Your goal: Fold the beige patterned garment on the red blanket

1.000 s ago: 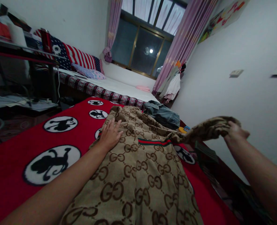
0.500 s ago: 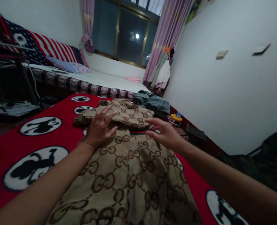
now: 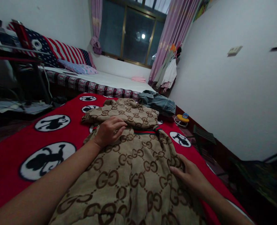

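Now my left hand (image 3: 109, 131) lies flat and open beside the garment (image 3: 129, 175)'s striped band (image 3: 146, 132), my right hand (image 3: 190, 176) open on its edge, so any careless tug could undo the folded sleeves.

The tan garment (image 3: 131, 168) lies spread flat on the red blanket (image 3: 14, 147), running from the near edge out toward the far side. It's beige with a repeating brown interlocking-letter print, and a green-and-red stripe crosses it at the far part. Beyond that stripe, the far section is folded over into a bunched band lying across the width.
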{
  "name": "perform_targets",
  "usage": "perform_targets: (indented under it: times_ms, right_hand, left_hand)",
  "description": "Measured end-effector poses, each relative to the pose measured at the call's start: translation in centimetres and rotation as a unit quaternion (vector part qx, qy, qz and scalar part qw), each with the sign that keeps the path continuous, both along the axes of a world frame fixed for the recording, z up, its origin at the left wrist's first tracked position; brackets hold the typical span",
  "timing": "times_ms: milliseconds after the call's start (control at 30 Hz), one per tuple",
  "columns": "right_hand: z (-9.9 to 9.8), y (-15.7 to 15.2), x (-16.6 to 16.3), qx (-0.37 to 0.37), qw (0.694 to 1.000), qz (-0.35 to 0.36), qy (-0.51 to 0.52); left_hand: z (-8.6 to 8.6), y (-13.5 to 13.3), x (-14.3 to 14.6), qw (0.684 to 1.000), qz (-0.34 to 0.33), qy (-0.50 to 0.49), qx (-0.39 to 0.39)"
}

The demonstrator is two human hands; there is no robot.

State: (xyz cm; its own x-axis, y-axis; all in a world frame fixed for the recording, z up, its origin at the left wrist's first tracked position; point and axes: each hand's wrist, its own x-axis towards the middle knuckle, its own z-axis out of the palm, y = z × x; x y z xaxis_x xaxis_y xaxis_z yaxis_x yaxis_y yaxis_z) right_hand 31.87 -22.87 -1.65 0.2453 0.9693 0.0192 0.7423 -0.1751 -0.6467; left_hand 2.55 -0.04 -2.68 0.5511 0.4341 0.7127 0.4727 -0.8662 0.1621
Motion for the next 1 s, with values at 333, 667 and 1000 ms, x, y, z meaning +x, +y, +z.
perform_targets:
  times_ms: [333, 667, 1000]
  right_hand:
    - [0.1, -0.9, -0.3, -0.019, 1.0, 0.0, -0.012]
    - [-0.3, -2.4, -1.7, 0.022, 0.999, -0.02, 0.041]
    - [3.4, -2.0, -3.9, 0.039, 0.99, 0.025, 0.135]
  left_hand:
    - [0.0, 0.0, -0.1, 0.978, -0.055, 0.187, -0.069]
    - [1.8, 0.9, -1.3, 0.985, 0.135, 0.1, 0.035]
    - [9.9, 5.5, -1.2, 0.963, 0.218, 0.154, 0.03]
